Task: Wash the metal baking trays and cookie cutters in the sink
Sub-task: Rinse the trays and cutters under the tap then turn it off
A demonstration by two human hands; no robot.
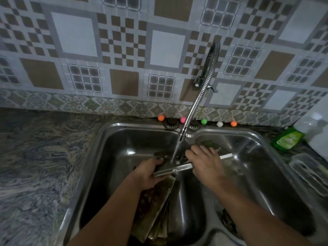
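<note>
A metal baking tray (174,168) lies across the divider of the double steel sink (113,126), under water running from the flexible faucet (198,102). My left hand (148,172) grips the tray's near left corner, thumb on top. My right hand (204,159) lies on the tray's right part with fingers spread toward the stream; what is under the palm is hidden. Several more dirty trays (156,206) lean stacked in the left basin below my left forearm.
A green dish soap bottle (288,138) and a clear plastic container (310,173) sit on the counter at right. Small coloured balls (161,118) line the sink's back edge. Marbled counter (40,157) stretches left. Dark debris lies in the right basin.
</note>
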